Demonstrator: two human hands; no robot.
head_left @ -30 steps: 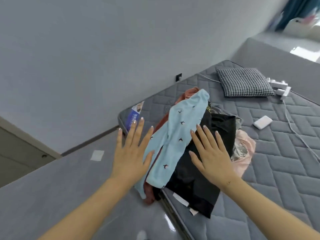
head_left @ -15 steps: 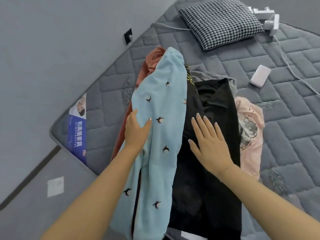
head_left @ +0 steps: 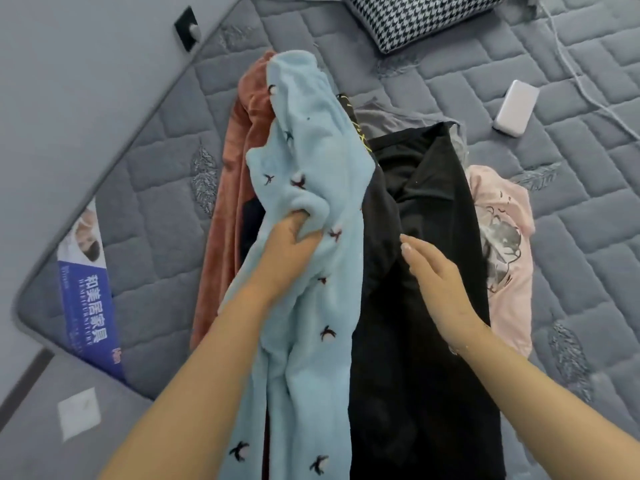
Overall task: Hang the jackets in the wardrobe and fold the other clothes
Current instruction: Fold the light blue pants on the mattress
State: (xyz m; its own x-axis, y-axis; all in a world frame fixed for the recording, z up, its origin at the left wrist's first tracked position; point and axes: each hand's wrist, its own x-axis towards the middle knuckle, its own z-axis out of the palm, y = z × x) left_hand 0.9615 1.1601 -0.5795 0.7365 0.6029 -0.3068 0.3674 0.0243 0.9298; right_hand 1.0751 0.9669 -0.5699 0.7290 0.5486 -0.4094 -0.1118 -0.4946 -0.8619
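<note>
Half a second ago our left hand (head_left: 289,242) only lay on the light blue fleece garment (head_left: 311,188); now its fingers are bunched into the fabric, gathering a fold, while our right hand (head_left: 438,275) hangs relaxed and flat-fingered over the black garment (head_left: 426,306), holding nothing. Both pieces lie on top of the pile on the grey quilted mattress (head_left: 571,202), with a rust-coloured garment (head_left: 239,161) beneath at the left and a pink printed top (head_left: 505,244) at the right. We judge the fleece soft, light and limp, so it will droop; better we take it at the shoulders or collar.
</note>
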